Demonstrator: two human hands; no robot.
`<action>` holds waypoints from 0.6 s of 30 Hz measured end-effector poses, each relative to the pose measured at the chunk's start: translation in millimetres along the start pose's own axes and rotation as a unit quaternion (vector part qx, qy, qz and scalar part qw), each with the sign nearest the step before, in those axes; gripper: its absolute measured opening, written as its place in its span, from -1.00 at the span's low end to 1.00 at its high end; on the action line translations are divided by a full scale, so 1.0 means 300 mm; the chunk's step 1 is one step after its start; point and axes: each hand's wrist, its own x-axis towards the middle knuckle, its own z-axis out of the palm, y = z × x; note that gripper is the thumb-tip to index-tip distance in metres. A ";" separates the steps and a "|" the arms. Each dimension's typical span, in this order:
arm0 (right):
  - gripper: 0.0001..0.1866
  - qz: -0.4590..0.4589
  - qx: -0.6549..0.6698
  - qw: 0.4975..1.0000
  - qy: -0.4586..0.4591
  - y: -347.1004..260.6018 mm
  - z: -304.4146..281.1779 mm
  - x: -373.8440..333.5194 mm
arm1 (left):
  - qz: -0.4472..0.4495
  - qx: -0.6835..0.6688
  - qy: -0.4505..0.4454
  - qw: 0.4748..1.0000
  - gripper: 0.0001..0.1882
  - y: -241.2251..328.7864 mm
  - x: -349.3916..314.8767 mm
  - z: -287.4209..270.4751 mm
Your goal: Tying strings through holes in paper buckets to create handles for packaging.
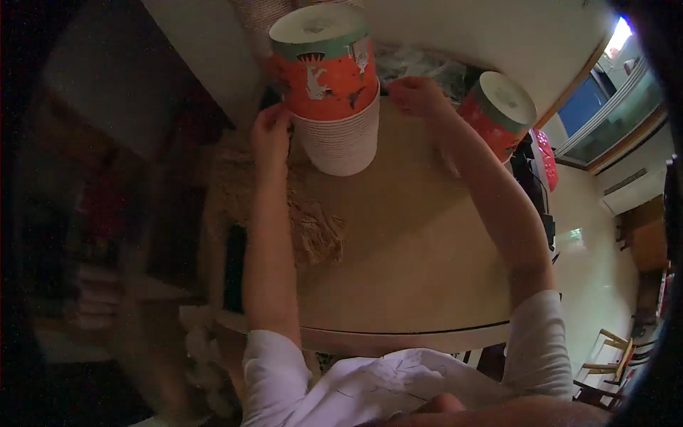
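Note:
A tall stack of paper buckets (340, 146) stands upside down on the table, white rims nested. The top bucket (327, 85) is orange with a green band, a pale base and dinosaur prints. My left hand (272, 128) is closed, its fingertips against the left side of this bucket's lower rim. On the other side my right hand (420, 96) is closed in a pinch close to the rim. Something dark shows between its fingertips and the bucket; I cannot make out what it is.
Another upturned orange bucket (501, 107) stands behind my right forearm. Clear plastic wrapping (427, 64) lies by the wall. A crumpled brown cloth or net (313, 228) lies on the table (405, 263) beside my left forearm. Chairs (608, 363) stand far right.

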 end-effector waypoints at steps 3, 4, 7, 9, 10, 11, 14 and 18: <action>-0.77 -0.008 -0.080 0.997 -0.023 -0.008 0.001 0.017 | -0.019 -0.019 -0.034 0.999 -0.74 0.024 0.024 0.005; -0.76 -0.001 -0.101 0.994 -0.031 -0.019 0.014 0.023 | -0.018 -0.018 -0.032 0.999 -0.74 0.026 0.037 -0.006; -0.77 -0.018 -0.042 0.999 -0.020 -0.024 0.032 0.019 | 0.002 0.016 -0.046 0.999 -0.78 0.030 0.072 -0.032; -0.78 -0.014 -0.044 0.999 -0.019 -0.023 0.034 0.029 | -0.051 0.022 -0.073 0.996 -0.79 0.033 0.086 -0.042; -0.78 -0.010 -0.044 0.999 -0.015 -0.022 0.035 0.033 | -0.052 0.021 -0.073 0.996 -0.79 0.037 0.090 -0.045; -0.78 -0.010 -0.045 0.999 -0.015 -0.023 0.033 0.036 | -0.087 -0.005 -0.073 0.994 -0.79 0.041 0.093 -0.046; -0.79 -0.003 -0.038 0.999 -0.029 -0.023 0.030 0.041 | -0.141 -0.045 -0.074 0.986 -0.78 0.044 0.103 -0.053; -0.80 0.018 -0.033 0.999 -0.021 -0.028 0.033 0.043 | -0.177 -0.054 -0.104 0.977 -0.78 0.031 0.119 -0.073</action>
